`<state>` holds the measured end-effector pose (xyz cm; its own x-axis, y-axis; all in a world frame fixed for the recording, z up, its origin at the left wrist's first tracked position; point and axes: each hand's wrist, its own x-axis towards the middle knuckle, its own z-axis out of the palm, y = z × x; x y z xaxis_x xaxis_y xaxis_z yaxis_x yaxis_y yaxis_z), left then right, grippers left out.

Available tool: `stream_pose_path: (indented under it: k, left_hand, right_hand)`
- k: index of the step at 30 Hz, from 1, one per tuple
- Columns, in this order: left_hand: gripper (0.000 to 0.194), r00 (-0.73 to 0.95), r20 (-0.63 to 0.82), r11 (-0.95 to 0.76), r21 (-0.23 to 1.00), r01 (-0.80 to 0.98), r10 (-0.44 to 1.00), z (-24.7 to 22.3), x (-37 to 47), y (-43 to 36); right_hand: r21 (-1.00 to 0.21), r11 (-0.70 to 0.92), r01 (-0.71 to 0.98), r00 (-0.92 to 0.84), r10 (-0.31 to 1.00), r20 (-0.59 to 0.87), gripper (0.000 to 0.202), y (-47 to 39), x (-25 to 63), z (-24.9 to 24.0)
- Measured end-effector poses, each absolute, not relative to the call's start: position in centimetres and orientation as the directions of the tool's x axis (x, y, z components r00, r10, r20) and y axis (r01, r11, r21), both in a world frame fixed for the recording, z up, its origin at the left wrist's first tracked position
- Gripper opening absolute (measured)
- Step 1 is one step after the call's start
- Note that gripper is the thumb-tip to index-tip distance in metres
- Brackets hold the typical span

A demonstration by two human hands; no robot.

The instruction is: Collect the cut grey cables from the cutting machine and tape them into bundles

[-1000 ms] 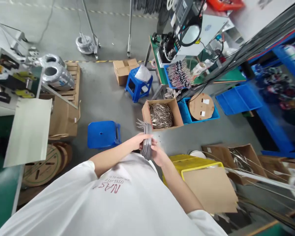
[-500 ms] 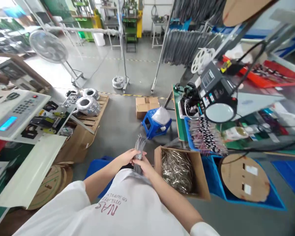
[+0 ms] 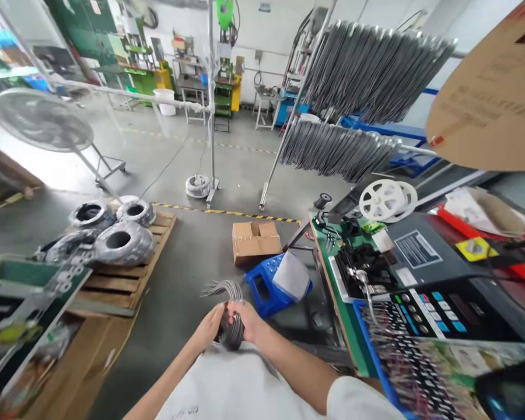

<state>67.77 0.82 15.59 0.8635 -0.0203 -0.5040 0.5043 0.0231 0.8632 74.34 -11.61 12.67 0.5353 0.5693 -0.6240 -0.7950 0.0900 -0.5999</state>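
Close to my body I hold a bundle of thin grey cables. Its upper end bends over and fans out to the left, while the lower part curves down in front of my white shirt. My left hand is closed against the bundle's left side. From the right, my right hand wraps the bundle with its fingers curled round it. Part of my left fingers is hidden behind the cables.
A blue stool and a cardboard box stand on the floor ahead. At right is a green workbench with a machine. Wrapped coils lie on a pallet at left. Grey cables hang from a rack.
The view has moved forward and tilted up; the stool and bench look nearer. The bundle stood straight up before; its top now bends left. Both hands stay on it.
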Motion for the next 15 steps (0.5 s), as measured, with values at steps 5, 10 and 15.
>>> stream_pose_path:
  k: [5, 10, 15]
  left_hand:
    - [0.063, 0.966, -0.249, -0.006, 0.968, 0.250, -0.068, 14.4, 74.7, 8.4]
    - [0.060, 0.972, -0.235, -0.334, 0.918, 0.215, -0.019, 12.9, 85.2, 12.1]
    - [0.020, 0.963, -0.264, -0.640, 0.748, 0.174, -0.046, 12.1, 98.3, 17.2]
  right_hand:
    - [-0.649, 0.280, -0.707, 0.680, 0.523, -0.514, 0.021, -3.7, 83.9, 15.7]
    - [-0.722, 0.395, -0.568, 0.778, 0.546, -0.312, 0.031, 0.4, 94.7, 17.1]
    - [-0.371, 0.603, -0.707, 0.707, 0.617, -0.345, 0.047, 4.1, 106.8, 13.4]
